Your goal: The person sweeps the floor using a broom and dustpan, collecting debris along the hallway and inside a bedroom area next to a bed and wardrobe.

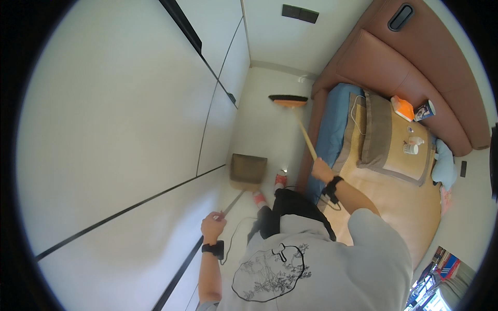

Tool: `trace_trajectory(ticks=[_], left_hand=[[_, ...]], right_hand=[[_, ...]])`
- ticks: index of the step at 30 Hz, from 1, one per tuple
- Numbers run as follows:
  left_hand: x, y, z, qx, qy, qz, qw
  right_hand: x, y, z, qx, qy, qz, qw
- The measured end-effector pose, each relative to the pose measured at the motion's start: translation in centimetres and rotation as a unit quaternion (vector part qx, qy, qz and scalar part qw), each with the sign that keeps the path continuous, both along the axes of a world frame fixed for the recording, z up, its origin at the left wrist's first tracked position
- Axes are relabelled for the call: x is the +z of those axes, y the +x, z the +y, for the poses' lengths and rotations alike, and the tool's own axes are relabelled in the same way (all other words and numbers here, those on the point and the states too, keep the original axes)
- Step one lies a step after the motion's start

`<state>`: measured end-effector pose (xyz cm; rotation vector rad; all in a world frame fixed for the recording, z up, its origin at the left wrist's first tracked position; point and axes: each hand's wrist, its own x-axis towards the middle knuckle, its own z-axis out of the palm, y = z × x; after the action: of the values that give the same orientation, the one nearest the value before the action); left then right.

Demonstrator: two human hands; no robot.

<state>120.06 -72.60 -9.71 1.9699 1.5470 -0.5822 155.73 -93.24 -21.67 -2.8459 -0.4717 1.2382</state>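
Fingers (316, 167) of the right hand (323, 171) wrapped the broom (304, 133) beside the bed (389, 207), the left hand (212, 228) gripped the dustpan (248, 171) farther from it, and low strokes suited best.

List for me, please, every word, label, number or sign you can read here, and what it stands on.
There is no text I can read clearly.
Orange packet: any print is too small.
Patterned cup: too small.
White tub: label too small.
Coloured items, lower right: too blurred.
Shirt: line drawing, no readable words.
Broom and dustpan: no lettering visible.
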Motion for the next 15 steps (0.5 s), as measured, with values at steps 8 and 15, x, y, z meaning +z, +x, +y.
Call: trace_trajectory(ticks=[8,15], left_hand=[[1.0,1.1,-1.2,-0.019,-0.018,-0.005,1.0],[0.2,0.6,-2.8,-0.011,-0.002,-0.004,1.0]], right_hand=[[7.6,-3.0,-6.4,0.016,0.068,0.129,0.989],[10.3,0.7,-5.9,-0.007,0.149,0.036,0.988]])
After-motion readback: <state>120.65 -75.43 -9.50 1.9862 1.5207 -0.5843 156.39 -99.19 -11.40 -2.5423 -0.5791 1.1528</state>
